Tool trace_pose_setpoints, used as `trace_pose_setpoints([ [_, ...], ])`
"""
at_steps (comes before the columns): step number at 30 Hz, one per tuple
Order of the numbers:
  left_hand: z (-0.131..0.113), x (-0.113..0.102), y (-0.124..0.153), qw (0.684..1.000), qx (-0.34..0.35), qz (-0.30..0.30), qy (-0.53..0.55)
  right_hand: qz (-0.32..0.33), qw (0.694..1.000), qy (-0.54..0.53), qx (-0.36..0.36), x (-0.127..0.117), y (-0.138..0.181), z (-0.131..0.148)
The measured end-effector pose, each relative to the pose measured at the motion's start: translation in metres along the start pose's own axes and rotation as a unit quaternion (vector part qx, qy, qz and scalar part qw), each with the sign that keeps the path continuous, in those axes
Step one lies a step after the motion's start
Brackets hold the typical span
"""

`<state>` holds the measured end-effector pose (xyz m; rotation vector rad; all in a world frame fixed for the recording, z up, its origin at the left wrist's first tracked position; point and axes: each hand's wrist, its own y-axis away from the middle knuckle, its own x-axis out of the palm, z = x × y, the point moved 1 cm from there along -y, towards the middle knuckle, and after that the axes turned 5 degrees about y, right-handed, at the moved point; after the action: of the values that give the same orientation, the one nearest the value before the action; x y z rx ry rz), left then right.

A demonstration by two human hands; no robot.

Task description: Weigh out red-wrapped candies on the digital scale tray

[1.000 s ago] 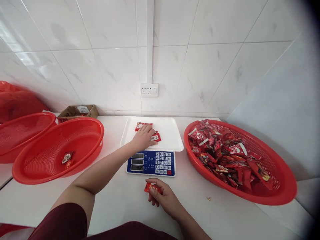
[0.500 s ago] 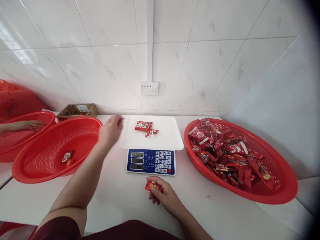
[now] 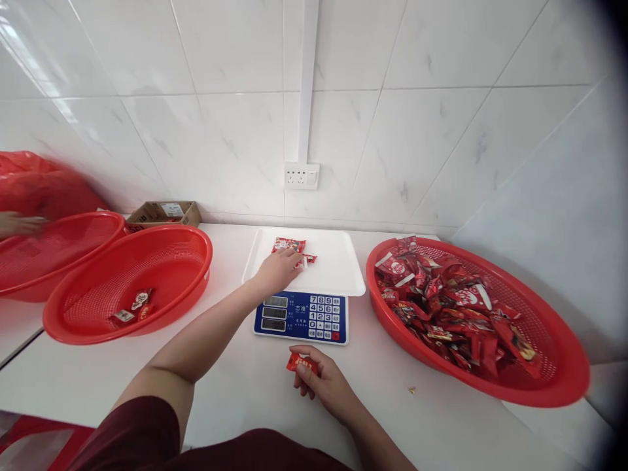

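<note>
My left hand point(image 3: 280, 269) reaches over the white tray point(image 3: 338, 265) of a blue digital scale point(image 3: 300, 319). Its fingers stretch down onto the small red-and-white candy packets point(image 3: 307, 261) there, partly covering them; no firm grip shows. Just behind those fingers lies a larger red snack packet point(image 3: 289, 244). In front of the scale, my right hand point(image 3: 324, 379) is closed on a red candy packet point(image 3: 300, 362), held between thumb and fingers. To the left, a red oval basket point(image 3: 98, 281) has a few small packets point(image 3: 141, 299) at its bottom.
On the right, a large red basket point(image 3: 564, 353) holds many red snack packets point(image 3: 456, 301). A cardboard box point(image 3: 161, 212) stands at the back left. Another person's blurred hand point(image 3: 22, 224) is over a further red basket point(image 3: 63, 252). A tiny gold bit point(image 3: 411, 390) lies on the table.
My left hand has moved from beside the tray's left edge onto the packets on it. Another small packet now shows in the left basket. My right hand keeps its packet.
</note>
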<state>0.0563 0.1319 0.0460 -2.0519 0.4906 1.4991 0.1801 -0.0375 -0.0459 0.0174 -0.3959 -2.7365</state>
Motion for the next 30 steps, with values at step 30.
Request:
trace_pose_setpoints([
  [30, 0.078, -0.109, 0.108, 0.894, -0.370, -0.228, -0.107, -0.004, 1.000, 0.003, -0.014, -0.001, 0.001, -0.004],
])
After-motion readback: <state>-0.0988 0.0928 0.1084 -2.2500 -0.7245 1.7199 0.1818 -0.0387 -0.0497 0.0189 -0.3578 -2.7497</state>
